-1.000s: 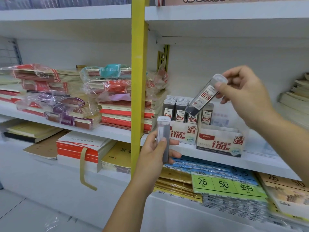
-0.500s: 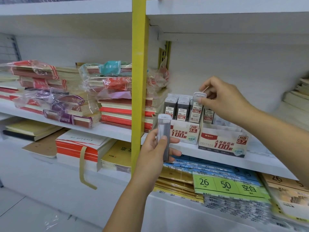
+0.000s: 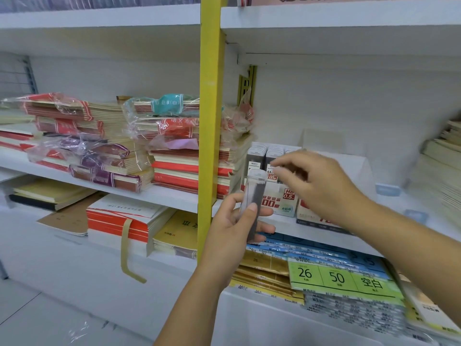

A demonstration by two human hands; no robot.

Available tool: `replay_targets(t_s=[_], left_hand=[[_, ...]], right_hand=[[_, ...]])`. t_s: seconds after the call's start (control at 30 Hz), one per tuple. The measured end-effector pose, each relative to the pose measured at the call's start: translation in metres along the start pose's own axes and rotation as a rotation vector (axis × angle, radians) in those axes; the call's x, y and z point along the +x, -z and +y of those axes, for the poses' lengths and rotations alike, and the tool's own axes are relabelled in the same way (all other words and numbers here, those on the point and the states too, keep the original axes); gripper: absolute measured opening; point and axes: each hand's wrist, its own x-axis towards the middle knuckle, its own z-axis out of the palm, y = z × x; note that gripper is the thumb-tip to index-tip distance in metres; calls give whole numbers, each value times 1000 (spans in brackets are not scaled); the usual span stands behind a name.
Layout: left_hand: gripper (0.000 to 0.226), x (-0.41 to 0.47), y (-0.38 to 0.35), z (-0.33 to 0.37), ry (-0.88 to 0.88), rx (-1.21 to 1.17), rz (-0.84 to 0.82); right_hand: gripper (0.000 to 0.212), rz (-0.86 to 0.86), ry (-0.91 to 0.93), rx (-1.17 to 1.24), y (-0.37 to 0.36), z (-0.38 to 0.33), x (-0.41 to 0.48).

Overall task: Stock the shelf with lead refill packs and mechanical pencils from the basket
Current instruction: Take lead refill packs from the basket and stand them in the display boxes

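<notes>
Lead refill pack (image 3: 252,204): a slim, clear plastic case with a pale cap on top and a dark bundle of leads showing through its wall. It stands upright just to the right of the yellow post (image 3: 209,121), in front of the shelf (image 3: 314,237) edge. The left hand (image 3: 230,229) grips it low down, thumb across the front face and fingers wrapped behind, so the cap and upper half stand out above the hand.

Right of the post and behind that pack, a white display box (image 3: 280,201) printed with red "HB 0.5" sits on the shelf. Rows of matching packs (image 3: 259,156) stand in it, grey caps up and white-and-red labels facing out. A second box (image 3: 313,217) touches its far side, mostly covered by the right hand (image 3: 319,186).

The right hand hovers over the boxes, further from the post than the held pack, its fingers loosely bent toward the pack's cap. It is smeared by motion, and whether it pinches anything cannot be told.

Left of the post lie wrapped notebook stacks (image 3: 99,151); below and right of it, a green label sheet (image 3: 336,279).
</notes>
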Motion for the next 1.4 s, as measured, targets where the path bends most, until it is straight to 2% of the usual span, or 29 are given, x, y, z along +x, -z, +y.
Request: replay_targets(t_s=[0.07,0.2,0.37,0.57,0.77,0.9,0.97,1.07,1.13,1.23,1.4], left_hand=[[16,-1,-2,0,-39,34,4],[22,-4,-2,0,-71,71,8],[29,-5,7,3,55,49,-42],[31,-4,8,-2,20,102,-6],[32,-2,6,-4,-4,96,28],[35,3,3,-7,-58,186,83],[37,8,4,-10,-126,330,155],[53,13,9,-18,-189,580,245],[61,16,10,-22,-162,659,235],[63,19,9,-28,-143,696,194],[63,21,7,-31,-96,689,161]], right_hand=[[19,-94,-70,226,-8,-12,-6],[9,-146,-128,376,-10,-15,-6],[13,-231,-209,578,-1,-5,-9],[22,-221,-289,656,-4,-4,-12],[19,-196,-344,695,-8,-4,-12],[23,-112,-271,602,-4,-9,-7],[22,30,-224,511,4,-10,2],[21,231,-128,409,15,-8,24],[21,209,-60,282,12,-9,35],[22,63,-43,143,-4,-7,45],[22,50,-86,139,-10,-7,61]])
